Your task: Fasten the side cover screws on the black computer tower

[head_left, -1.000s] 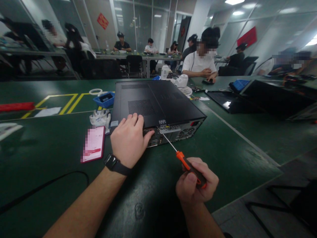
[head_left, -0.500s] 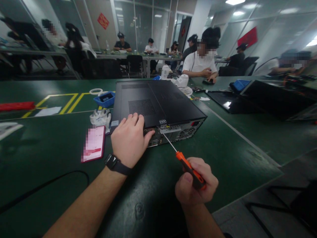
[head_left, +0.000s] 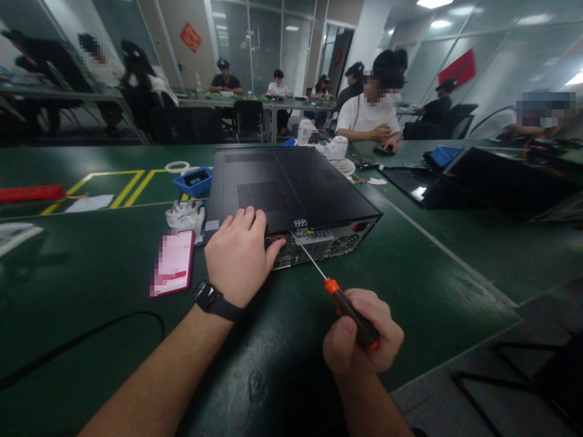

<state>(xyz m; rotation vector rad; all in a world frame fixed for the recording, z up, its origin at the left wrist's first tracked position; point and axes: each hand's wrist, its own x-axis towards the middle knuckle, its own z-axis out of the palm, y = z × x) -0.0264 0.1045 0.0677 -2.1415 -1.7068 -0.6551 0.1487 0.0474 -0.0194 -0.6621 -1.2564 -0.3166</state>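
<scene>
A black desktop computer case [head_left: 291, 182] lies on its side on the green table, its rear panel facing me. My left hand [head_left: 239, 255] rests on the near left of the case, fingers flat on the top cover and thumb along the rear edge. In my right hand [head_left: 364, 334] is a screwdriver [head_left: 350, 312] with an orange and dark handle, gripped between thumb and fingers. Its thin shaft points away from me, the tip at the rear panel's upper edge near a checkered label [head_left: 300, 223]. The exact contact at the tip is too small to make out.
Left of the case are a pink-framed phone [head_left: 173, 264], white gloves [head_left: 186, 215] and a blue bin [head_left: 194, 182]. A small white fan [head_left: 339, 158] stands behind. On the right lies a black panel [head_left: 426, 187]. Across the table sits a person in white [head_left: 371, 115].
The screwdriver handle has turned in my right hand, now showing more of its dark side and less orange. My left hand and the case keep their places.
</scene>
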